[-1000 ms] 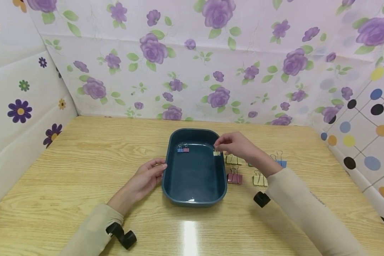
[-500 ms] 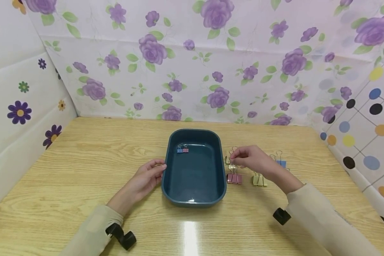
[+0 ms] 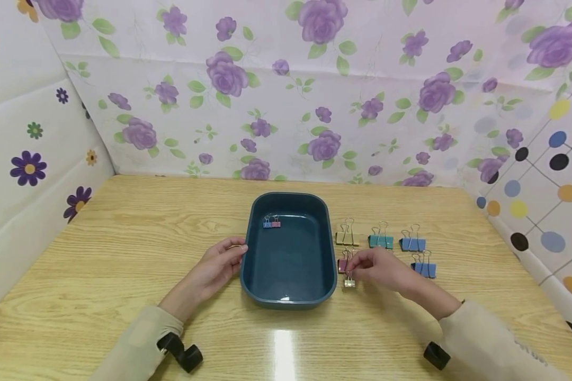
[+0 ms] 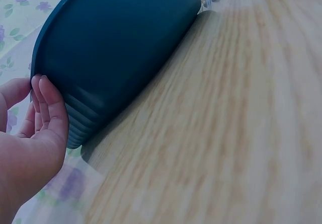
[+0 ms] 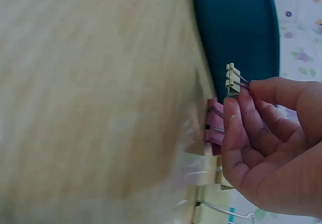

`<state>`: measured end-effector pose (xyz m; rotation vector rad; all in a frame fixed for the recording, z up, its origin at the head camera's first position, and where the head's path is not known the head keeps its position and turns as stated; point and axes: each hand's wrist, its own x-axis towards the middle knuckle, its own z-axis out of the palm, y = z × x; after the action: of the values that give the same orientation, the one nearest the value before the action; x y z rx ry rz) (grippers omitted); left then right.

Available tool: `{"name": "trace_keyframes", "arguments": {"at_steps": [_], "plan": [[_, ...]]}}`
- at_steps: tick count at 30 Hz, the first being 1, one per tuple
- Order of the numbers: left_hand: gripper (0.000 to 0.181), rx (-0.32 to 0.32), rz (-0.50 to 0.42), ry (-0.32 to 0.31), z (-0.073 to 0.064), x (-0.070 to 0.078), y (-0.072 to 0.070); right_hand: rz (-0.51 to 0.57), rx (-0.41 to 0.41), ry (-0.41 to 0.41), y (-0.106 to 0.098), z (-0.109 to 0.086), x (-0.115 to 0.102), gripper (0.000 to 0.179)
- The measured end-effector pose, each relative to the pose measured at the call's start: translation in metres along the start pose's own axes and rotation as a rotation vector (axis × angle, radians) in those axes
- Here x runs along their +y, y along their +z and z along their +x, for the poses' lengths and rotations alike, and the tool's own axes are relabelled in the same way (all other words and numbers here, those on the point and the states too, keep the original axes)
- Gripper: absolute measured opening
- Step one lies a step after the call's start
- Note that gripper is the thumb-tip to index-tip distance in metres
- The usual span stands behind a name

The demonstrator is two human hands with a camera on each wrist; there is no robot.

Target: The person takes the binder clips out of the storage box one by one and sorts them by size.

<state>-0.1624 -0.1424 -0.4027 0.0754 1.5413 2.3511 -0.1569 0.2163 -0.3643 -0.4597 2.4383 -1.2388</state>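
In the head view, a dark teal plastic tray [image 3: 291, 259] stands on the table, with a small blue binder clip [image 3: 267, 224] and a small pink one inside near its back left. My left hand [image 3: 224, 259] holds the tray's left rim, its fingers [image 4: 53, 108] against the outer wall. Right of the tray, my right hand [image 3: 381, 270] pinches a small pale yellow binder clip [image 5: 233, 80] by its wire handles, thumb against fingertips. A larger dark pink binder clip [image 5: 215, 126] lies just behind it, partly covered by the hand.
Other large binder clips lie right of the tray: a yellow one [image 3: 347, 239], a teal one [image 3: 380, 241] and two blue ones, the nearer [image 3: 425, 270] beside my right wrist. Floral cloth [image 3: 286, 106] hangs behind the wooden table [image 3: 171, 211].
My right hand has carried the small yellow clip out of the tray's back right, over the rim, then toward me past the large clips. My left hand stays at the rim.
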Motion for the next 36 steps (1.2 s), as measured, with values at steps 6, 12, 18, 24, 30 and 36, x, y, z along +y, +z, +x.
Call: {"name": "trace_keyframes", "arguments": {"at_steps": [6,12,18,24,30,36], "plan": [[0.008,-0.006,0.001,0.006,-0.001,0.0,0.001,0.031,-0.006,0.009,0.008,-0.005,0.01,0.006],[0.007,-0.009,0.003,0.005,0.0,0.0,-0.001,0.046,-0.006,0.007,0.011,-0.005,0.015,0.006],[0.008,-0.009,0.004,0.003,0.0,0.0,-0.001,0.037,-0.004,0.012,0.012,-0.004,0.017,0.006],[0.008,-0.003,0.0,0.002,-0.001,0.0,-0.001,0.049,-0.008,0.009,0.012,-0.003,0.016,0.007],[0.006,0.004,-0.001,-0.003,-0.001,0.0,-0.001,0.01,-0.007,0.015,0.007,-0.004,0.014,0.008],[0.005,0.003,-0.002,-0.01,0.0,0.0,-0.001,-0.031,0.044,0.026,-0.012,-0.005,-0.006,0.015]]}}
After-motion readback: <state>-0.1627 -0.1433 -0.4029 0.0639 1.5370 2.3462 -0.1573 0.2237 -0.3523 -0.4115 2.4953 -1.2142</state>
